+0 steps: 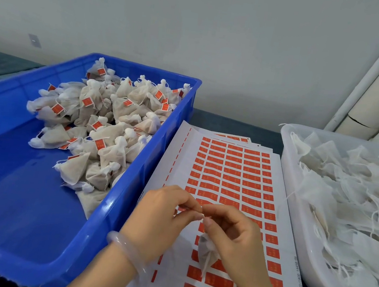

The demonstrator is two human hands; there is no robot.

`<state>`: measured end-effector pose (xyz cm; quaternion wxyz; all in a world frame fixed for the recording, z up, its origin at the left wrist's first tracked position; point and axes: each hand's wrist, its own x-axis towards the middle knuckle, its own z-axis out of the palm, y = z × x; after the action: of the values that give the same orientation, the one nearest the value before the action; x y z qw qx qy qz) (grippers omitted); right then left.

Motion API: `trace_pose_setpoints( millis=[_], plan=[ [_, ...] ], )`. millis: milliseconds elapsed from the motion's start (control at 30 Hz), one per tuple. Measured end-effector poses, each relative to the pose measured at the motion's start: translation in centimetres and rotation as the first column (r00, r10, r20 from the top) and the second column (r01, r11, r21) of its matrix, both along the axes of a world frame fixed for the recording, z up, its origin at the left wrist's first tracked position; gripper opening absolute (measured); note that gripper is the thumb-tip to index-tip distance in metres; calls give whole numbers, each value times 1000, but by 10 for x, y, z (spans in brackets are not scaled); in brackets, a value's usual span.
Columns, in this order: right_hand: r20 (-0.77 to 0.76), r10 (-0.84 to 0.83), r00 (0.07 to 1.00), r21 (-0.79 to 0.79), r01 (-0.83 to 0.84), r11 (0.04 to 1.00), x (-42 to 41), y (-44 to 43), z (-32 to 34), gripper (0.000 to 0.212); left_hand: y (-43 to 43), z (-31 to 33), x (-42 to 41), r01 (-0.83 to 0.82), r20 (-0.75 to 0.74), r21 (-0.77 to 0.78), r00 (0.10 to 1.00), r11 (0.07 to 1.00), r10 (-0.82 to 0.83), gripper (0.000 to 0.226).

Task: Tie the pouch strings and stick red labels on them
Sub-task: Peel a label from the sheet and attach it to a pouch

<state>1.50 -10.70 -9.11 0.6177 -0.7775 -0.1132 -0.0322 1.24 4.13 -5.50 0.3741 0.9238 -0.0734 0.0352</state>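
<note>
Above the white backing sheet of red rectangular labels (228, 172), the left hand (163, 214) and right hand (236, 239) meet fingertip to fingertip, curled tight and pinching the small white fabric pouch (206, 252), which dangles under the right palm.

One head camera looks forward and down, close above the surface (233, 125), facing the wall (220, 39).
</note>
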Motion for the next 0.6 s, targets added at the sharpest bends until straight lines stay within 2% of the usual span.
trace_pose_setpoints(
  millis=[100,300,367,467,600],
  plan=[
    [26,31,999,-40,-30,999,1,1,2,23,0,0,2,8,-7,9,1000,1000,-8,13],
    [18,-4,1000,-62,6,998,3,3,1,23,5,1,-1,31,-6,-78,999,996,-32,14],
    [7,-32,999,-62,32,998,3,3,-1,23,7,-1,-1,12,-12,-162,1000,987,-14,19],
    [-17,-50,999,-49,49,998,3,2,-2,20,9,-3,-2,-31,-97,-344,995,938,-3,28],
    [-35,-68,997,-20,68,998,3,2,-1,16,5,-7,-4,-107,-137,-472,990,875,47,32]
  ],
)
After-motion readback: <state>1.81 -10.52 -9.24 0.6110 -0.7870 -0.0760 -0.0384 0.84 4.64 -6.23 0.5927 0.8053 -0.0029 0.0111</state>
